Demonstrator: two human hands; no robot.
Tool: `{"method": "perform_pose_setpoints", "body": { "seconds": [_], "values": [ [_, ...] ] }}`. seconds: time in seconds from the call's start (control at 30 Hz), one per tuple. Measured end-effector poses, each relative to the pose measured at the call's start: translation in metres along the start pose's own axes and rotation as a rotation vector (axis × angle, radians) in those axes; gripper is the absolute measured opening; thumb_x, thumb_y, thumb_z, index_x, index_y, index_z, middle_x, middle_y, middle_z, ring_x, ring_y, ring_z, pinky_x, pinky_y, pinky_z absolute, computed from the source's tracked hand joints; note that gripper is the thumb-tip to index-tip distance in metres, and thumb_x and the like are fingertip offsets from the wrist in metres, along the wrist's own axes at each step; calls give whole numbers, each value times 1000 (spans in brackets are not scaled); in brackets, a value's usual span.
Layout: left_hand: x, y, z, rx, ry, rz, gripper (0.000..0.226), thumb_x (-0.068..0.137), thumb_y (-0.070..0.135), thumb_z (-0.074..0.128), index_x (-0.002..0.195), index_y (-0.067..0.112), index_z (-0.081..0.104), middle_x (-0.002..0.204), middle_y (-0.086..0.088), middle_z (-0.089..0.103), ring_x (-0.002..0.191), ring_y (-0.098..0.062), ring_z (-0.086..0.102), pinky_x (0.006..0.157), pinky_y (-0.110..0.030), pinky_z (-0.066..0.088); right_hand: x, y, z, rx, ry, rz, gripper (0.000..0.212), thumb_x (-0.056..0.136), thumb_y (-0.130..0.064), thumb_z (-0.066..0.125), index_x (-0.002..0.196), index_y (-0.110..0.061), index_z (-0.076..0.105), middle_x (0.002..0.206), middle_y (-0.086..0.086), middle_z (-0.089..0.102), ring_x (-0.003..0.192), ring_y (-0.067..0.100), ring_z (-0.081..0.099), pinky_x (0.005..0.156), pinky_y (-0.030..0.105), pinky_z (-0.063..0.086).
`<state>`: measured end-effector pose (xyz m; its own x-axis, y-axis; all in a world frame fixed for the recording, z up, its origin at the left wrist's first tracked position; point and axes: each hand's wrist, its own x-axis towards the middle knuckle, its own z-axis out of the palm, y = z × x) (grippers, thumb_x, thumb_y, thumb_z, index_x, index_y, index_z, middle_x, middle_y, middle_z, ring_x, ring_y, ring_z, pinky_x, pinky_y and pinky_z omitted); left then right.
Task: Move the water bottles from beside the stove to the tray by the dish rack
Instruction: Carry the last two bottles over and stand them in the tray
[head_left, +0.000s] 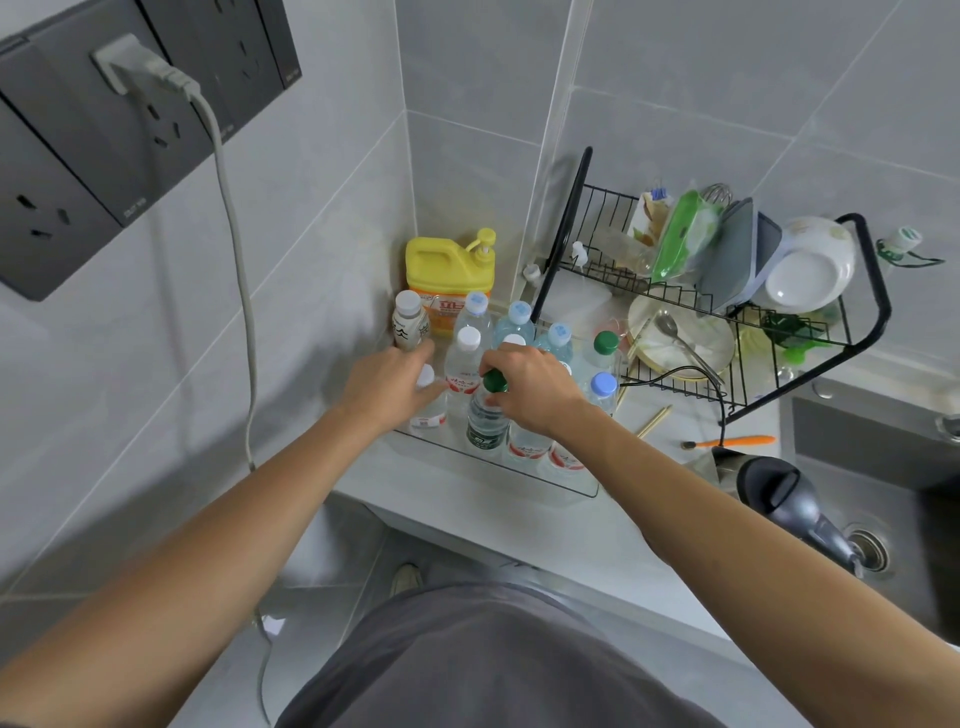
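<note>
The right hand (530, 389) has its fingers (496, 399) pinched around the neck of the green-capped bottle (487, 415), standing at the tray's front edge, centre frame. The left hand (387, 384) lies with fingers loosely spread on a white-capped bottle (428, 400). The clear tray (498, 470) is packed tight; nudging the neighbours could topple one over the low front wall onto the surface (519, 525).

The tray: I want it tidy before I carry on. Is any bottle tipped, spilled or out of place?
None stands out. The bottles in the tray stand upright, with no spill visible. The right hand grips the green-capped bottle by its neck; the left hand rests on a white-capped bottle.
</note>
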<state>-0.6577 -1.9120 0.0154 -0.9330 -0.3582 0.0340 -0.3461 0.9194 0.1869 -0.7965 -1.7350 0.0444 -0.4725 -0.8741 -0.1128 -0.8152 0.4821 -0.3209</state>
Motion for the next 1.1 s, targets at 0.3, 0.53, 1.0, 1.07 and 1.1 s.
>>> {"method": "perform_pose_setpoints", "body": {
  "seconds": [0.3, 0.53, 1.0, 1.07, 1.1],
  "values": [
    [6, -9, -17, -32, -200, 171, 29, 98, 44, 65, 99, 27, 42, 89, -3, 67, 88, -34, 67, 57, -37, 34, -1, 0, -2, -19, -21, -14, 30, 90, -18, 76, 119, -21, 67, 119, 1, 66, 104, 36, 63, 81, 42, 51],
    [5, 15, -5, 11, -66, 124, 41, 100, 53, 60, 114, 15, 54, 81, -7, 69, 75, -35, 69, 52, -35, 32, -3, 1, -4, -9, -37, -8, 29, 89, -19, 78, 117, -19, 68, 115, 3, 64, 102, 34, 63, 75, 36, 43],
    [10, 11, -8, -138, -139, 216, 28, 97, 35, 71, 102, 29, 44, 65, 9, 48, 69, -28, 61, 52, -36, 28, -6, -2, -3, 27, -47, 7, 27, 88, -13, 74, 114, -14, 68, 113, 7, 60, 98, 34, 61, 79, 41, 50],
    [11, 10, -9, -132, -152, 220, 26, 97, 34, 70, 106, 26, 47, 71, 6, 50, 75, -31, 63, 55, -37, 31, -6, -2, -4, 26, -53, 8, 28, 88, -16, 76, 114, -14, 68, 112, 7, 59, 98, 34, 61, 77, 39, 48],
    [10, 9, -8, -135, -152, 222, 27, 98, 34, 70, 107, 27, 46, 72, 5, 51, 75, -32, 63, 55, -37, 32, -6, -1, -4, 26, -52, 9, 28, 88, -17, 76, 114, -14, 68, 112, 8, 60, 98, 34, 61, 77, 38, 47]
  ]
}}
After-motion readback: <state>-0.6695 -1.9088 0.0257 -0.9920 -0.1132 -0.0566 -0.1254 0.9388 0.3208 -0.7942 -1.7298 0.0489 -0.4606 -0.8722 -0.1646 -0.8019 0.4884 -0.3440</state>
